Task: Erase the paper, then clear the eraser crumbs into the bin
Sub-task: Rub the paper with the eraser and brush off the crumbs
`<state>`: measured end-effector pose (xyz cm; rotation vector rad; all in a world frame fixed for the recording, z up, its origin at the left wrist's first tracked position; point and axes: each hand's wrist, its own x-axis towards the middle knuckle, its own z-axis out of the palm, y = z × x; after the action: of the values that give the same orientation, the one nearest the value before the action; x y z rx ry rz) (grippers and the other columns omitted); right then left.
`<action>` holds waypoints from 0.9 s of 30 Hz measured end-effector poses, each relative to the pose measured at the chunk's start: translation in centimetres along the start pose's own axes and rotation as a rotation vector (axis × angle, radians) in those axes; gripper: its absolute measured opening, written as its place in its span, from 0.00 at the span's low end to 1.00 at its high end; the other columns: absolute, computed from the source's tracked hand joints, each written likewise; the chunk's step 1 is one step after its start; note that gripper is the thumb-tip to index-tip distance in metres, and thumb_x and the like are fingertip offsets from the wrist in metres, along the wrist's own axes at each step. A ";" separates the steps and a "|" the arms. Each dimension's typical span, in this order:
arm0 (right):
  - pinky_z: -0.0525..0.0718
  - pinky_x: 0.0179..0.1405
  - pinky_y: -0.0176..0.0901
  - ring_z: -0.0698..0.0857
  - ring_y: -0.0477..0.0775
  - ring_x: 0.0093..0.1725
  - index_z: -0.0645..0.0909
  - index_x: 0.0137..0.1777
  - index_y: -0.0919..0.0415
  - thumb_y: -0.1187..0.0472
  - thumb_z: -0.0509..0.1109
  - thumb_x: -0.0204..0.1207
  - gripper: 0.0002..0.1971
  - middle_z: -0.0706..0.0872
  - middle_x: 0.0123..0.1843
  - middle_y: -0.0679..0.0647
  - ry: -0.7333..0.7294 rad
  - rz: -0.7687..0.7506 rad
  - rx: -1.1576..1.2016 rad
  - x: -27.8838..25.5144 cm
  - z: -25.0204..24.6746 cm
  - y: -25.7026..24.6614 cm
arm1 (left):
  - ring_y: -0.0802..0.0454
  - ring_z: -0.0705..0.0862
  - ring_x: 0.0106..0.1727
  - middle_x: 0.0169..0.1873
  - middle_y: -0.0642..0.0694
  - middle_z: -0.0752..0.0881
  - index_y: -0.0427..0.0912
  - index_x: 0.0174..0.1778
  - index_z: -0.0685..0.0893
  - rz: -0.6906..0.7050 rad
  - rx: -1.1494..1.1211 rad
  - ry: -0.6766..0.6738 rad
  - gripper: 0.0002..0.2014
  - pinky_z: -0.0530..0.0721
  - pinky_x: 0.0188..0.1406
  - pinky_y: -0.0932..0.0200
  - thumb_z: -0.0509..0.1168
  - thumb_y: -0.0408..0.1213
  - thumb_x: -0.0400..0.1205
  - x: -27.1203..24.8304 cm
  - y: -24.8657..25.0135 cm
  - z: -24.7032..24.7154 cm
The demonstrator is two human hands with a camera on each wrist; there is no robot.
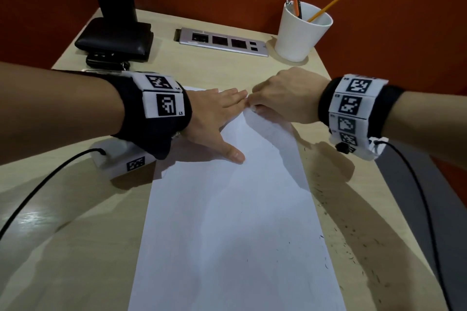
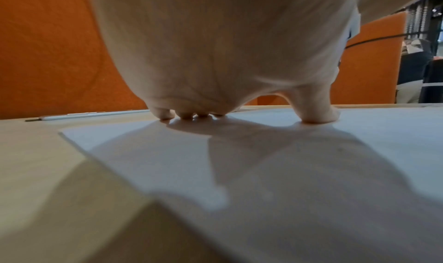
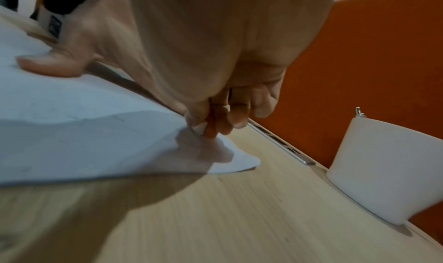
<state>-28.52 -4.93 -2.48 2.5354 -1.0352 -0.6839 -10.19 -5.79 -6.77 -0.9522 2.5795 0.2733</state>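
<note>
A white rectangular sheet of paper (image 1: 232, 222) lies lengthwise on the pale wooden bench (image 1: 75, 222), filling the lower centre of the head view. The left hand (image 1: 214, 111) lies flat on the sheet's upper left part, grip spread, fingertips (image 2: 165, 114) and thumb pressing down. The right hand (image 1: 288, 94), at centre, has its grip curled, pinching the lifted far right corner of the paper. Dark eraser crumbs (image 1: 353, 242) lie scattered on the bench along the sheet's right edge. A white cup of pencils (image 1: 300, 33) stands at upper right.
</note>
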 end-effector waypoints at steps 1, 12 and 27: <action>0.74 0.35 0.46 0.77 0.55 0.39 0.76 0.62 0.53 0.53 0.55 0.85 0.12 0.83 0.51 0.51 -0.015 -0.021 0.002 -0.2 0.1 -0.2 | 0.54 0.32 0.84 0.82 0.50 0.29 0.46 0.82 0.29 -0.013 0.004 -0.004 0.62 0.39 0.84 0.48 0.49 0.81 0.65 -0.1 0.1 0.1; 0.77 0.32 0.51 0.77 0.56 0.36 0.69 0.48 0.50 0.53 0.53 0.84 0.06 0.74 0.41 0.45 -0.075 -0.054 0.056 -5.1 -0.7 -1.3 | 0.54 0.32 0.83 0.82 0.50 0.29 0.44 0.83 0.30 -0.032 0.027 -0.031 0.60 0.40 0.84 0.48 0.52 0.78 0.68 -0.5 0.6 -0.9; 0.73 0.32 0.46 0.78 0.56 0.39 0.77 0.62 0.52 0.53 0.54 0.86 0.13 0.83 0.53 0.50 0.146 -0.038 0.048 -0.1 1.0 0.4 | 0.49 0.73 0.67 0.73 0.50 0.68 0.46 0.81 0.58 -0.066 -0.008 0.069 0.51 0.74 0.71 0.47 0.57 0.76 0.69 0.0 1.4 -2.0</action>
<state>-29.39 -5.28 -3.11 2.6077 -0.9671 -0.4810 -11.63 -5.35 -4.90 -1.0649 2.6046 0.2363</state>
